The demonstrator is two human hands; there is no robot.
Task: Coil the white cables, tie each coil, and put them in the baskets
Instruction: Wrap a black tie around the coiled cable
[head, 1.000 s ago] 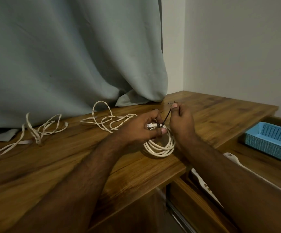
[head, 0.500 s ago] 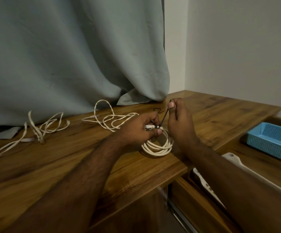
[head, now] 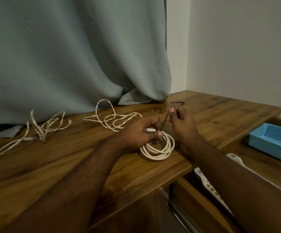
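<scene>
step: tying coil [head: 158, 148], frame centre | my left hand [head: 141, 132] clamps the loops | my right hand [head: 181, 121] pinches black tie [head: 164, 121] | tip: pull snug, twist close to the bundle

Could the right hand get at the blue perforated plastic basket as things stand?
Probably not at once: the right hand pinches the thin black tie at the coiled white cable. The blue perforated plastic basket lies open on its side, nothing between them, so once freed, likely yes.
</scene>
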